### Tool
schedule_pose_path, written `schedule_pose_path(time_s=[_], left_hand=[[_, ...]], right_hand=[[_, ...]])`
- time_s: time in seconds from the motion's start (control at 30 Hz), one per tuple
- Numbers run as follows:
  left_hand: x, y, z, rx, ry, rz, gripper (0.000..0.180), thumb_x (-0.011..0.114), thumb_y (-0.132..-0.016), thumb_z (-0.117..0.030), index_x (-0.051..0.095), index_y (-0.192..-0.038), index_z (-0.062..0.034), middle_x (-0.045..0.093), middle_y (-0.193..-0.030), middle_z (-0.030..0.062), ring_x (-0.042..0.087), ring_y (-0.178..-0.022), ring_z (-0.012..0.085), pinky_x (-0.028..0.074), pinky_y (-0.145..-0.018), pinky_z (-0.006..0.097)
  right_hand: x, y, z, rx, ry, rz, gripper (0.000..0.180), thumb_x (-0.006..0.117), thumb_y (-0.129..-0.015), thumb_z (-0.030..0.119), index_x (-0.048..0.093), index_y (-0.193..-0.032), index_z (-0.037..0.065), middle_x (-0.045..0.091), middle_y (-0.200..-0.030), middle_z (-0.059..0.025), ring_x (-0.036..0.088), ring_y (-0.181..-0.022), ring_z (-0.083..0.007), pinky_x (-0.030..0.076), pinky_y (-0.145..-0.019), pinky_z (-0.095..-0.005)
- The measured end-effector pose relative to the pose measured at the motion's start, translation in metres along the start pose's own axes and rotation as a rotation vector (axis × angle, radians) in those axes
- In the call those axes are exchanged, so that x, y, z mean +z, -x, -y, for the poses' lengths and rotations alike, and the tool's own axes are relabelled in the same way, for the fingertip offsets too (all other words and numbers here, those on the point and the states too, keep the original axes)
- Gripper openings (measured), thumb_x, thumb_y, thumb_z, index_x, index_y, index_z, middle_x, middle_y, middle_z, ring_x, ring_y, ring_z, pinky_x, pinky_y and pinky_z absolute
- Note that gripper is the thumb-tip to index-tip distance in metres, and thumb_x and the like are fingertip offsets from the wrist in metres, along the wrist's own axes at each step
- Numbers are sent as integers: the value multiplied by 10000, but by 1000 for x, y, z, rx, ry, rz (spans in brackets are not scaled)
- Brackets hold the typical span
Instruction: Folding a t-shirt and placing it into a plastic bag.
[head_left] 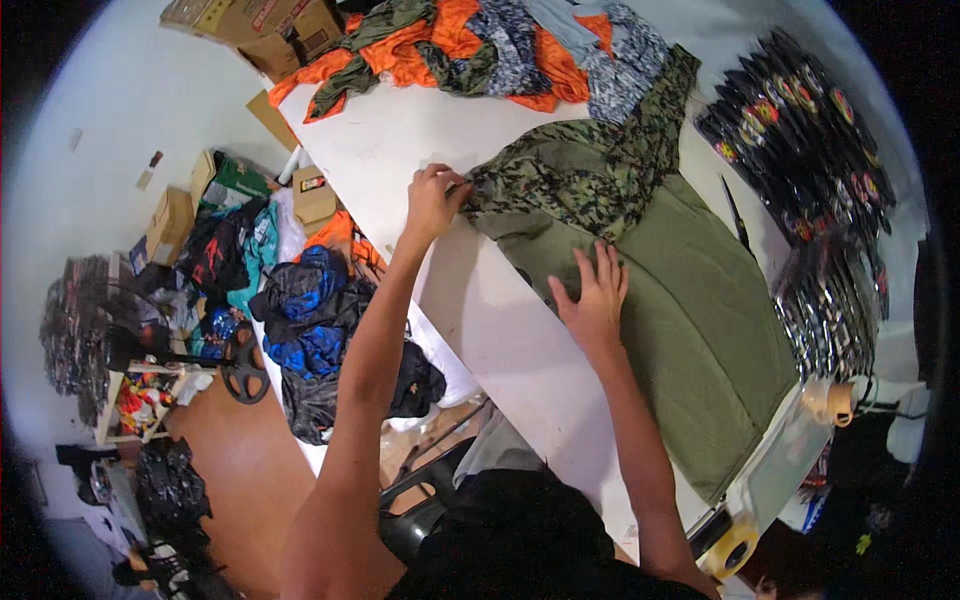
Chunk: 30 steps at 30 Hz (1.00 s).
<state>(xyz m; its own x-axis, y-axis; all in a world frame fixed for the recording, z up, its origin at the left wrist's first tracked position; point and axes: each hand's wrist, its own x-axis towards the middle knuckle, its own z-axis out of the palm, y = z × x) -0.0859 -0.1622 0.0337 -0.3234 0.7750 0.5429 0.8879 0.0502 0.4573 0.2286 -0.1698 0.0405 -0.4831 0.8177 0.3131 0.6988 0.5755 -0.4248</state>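
An olive-green shirt (690, 330) with camouflage sleeves lies spread over the white table. One camouflage sleeve (560, 170) is laid across its upper part, and the other stretches toward the far right. My left hand (435, 203) is at the end of the folded sleeve, at the shirt's left side, its fingers bent and closed on the fabric edge. Lower and to the right, my right hand (592, 297) rests on the olive body just below the camouflage part. Its fingers are spread and it holds nothing.
Orange, green and grey-blue camouflage garments (470, 50) lie along the table's far edge. Black scissors or a similar slim tool (736, 212) lie right of the shirt. Stacks of plastic-wrapped black packages (800, 130) stand at right; a tape roll (735, 553) sits near. Dark and blue clothes (310, 310) are piled left.
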Motion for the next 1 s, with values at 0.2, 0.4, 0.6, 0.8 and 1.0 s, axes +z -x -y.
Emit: schedule_pose_path(time_s=[0.2, 0.4, 0.6, 0.8, 1.0], left_hand=[[17, -38, -8, -29, 599, 50, 125, 552, -979, -140, 556, -1000, -16, 585, -770, 125, 536, -703, 155, 457, -692, 268], [22, -47, 6, 106, 276, 215, 165, 586, -950, -205, 559, -990, -47, 614, -735, 148, 579, -636, 284, 450, -653, 356], [10, -20, 6, 271, 102, 9, 231, 619, -909, -259, 613, -1043, -71, 653, -936, 132, 612, -824, 321, 441, -791, 386], [6, -5, 7, -181, 348, -100, 220, 638, -899, -231, 685, -914, -16, 630, -900, 155, 626, -760, 289, 508, -681, 379], [-12, -13, 17, -432, 439, 298, 259, 681, -878, -234, 644, -992, -5, 655, -673, 126, 603, -533, 192, 491, -531, 329]], right_hand=[[4, 14, -4, -18, 70, 122, 593, 575, -931, 400, 457, -1377, 27, 224, -1522, -251, 179, -1419, -419, 109, -1129, -601], [-5, 18, -2, -11, 108, 157, 609, 563, -933, 409, 441, -1397, 34, 196, -1541, -241, 157, -1432, -415, 97, -1137, -596], [-12, 9, -20, -10, 68, 37, 485, 608, -911, 351, 547, -1278, 40, 417, -1415, -206, 322, -1347, -391, 191, -1110, -566], [-16, -105, -10, -144, -216, -182, 229, 679, -843, 166, 646, -1042, 57, 627, -1078, -107, 556, -1011, -319, 411, -878, -448], [16, -83, 58, -189, -220, 109, 263, 673, -850, 202, 642, -1063, 49, 619, -1050, -120, 551, -1032, -319, 405, -904, -452]])
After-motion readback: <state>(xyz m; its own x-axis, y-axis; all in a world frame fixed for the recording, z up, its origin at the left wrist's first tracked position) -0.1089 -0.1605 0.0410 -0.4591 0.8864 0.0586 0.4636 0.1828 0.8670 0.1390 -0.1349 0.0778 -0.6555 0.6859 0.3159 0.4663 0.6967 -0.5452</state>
